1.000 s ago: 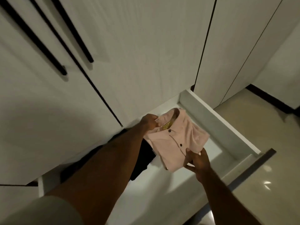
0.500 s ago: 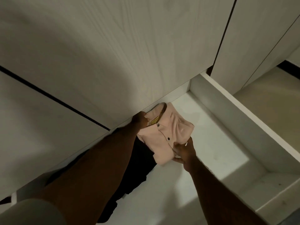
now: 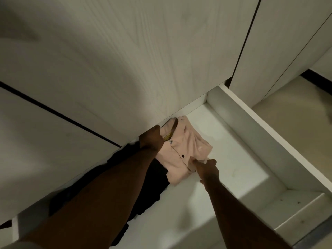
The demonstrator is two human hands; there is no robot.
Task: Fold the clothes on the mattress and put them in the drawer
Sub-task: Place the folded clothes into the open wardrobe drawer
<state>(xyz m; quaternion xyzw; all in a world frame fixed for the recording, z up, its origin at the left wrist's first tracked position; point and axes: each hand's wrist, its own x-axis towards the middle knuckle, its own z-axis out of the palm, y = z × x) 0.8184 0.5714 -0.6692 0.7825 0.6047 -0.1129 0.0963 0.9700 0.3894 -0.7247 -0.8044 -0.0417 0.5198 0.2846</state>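
1. The folded pink shirt (image 3: 186,150) faces up, with dark buttons down its front and a yellow label in the collar.
2. It sits at the back of the open drawer (image 3: 269,133), with bare white drawer floor to its right.
3. A black garment (image 3: 152,191) lies against its left side.
4. The left hand (image 3: 150,139) grips the collar end, and the right hand (image 3: 206,169) pinches the near hem.

No wording, number or brand can be read anywhere in view. One item bears marking: a small yellow label (image 3: 167,138) sewn inside the collar of the folded pink shirt (image 3: 187,150), inside the open drawer (image 3: 251,135). The label shows dark marks, too small and blurred to make out. Cupboard doors (image 3: 161,51) and drawer walls show plain wood grain only.
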